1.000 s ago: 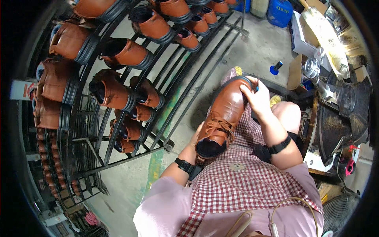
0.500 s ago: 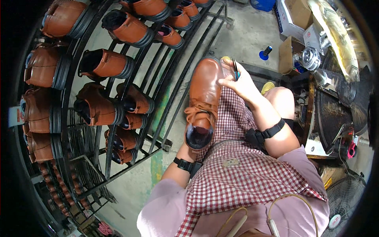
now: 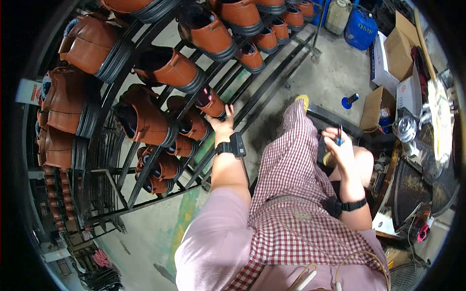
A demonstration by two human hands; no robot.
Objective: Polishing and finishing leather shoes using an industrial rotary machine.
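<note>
Left hand (image 3: 222, 125) spans the heel of a brown shoe (image 3: 210, 102) on the black rack (image 3: 85, 189); grip cannot be confirmed. Right hand (image 3: 338, 146) is closed around a small tool (image 3: 340, 137). Poor seating across bars could tip the shoe.

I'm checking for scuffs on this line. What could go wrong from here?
The brown shoe at the left hand could rub against the neighbouring shoe, since they sit close together. The thin tool held in the right hand might scratch leather if brought near.
</note>
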